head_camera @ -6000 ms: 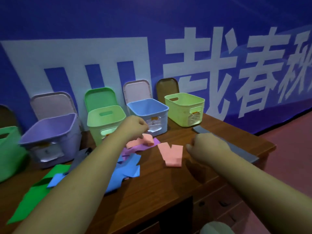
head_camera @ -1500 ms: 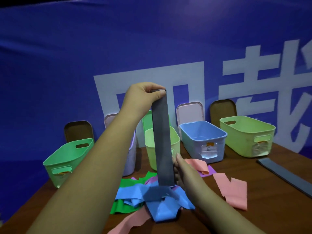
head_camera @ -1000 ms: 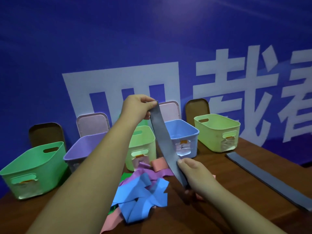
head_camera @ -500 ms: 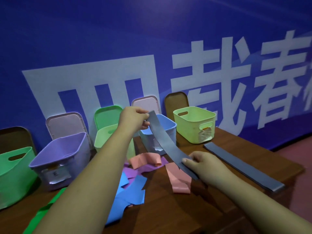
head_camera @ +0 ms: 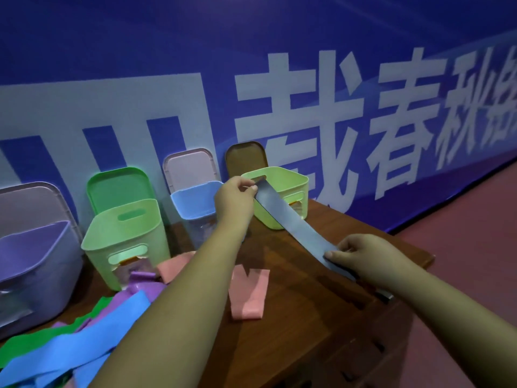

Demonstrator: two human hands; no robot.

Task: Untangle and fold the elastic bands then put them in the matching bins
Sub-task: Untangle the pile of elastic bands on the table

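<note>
A: Nearest, tangled blue bands (head_camera: 64,357) are seen at the front left of the surface (head_camera: 293,331); bare wood is shown beside the pink band (head_camera: 247,295).
B: Further in, the grey band (head_camera: 291,222) is pinched at its low end by the right hand (head_camera: 361,256), near the right edge.
A: Its far end is clamped in the grip of the left hand (head_camera: 235,203), raised before the yellow-green bin (head_camera: 296,183).

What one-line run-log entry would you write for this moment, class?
step: grey band held stretched, unfolded | left hand: pinches upper end | right hand: holds lower end just above table
</note>
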